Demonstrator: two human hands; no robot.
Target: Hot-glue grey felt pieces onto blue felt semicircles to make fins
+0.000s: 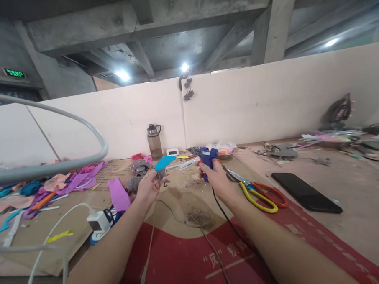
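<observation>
Left hand (151,186): pinching a curved blue piece (164,162). Right hand (214,173): wrapped round a glue gun (210,154), apart from that piece; gluing apparently unfinished. Grey yarn (199,219): loose, between the hands, nearer the wearer.

The glue gun (209,154) is dark blue, the curved piece (164,162) bright blue. Scissor handles (270,210) show yellow and red.

The head view faces forward (and down), near the table (363,193).
</observation>
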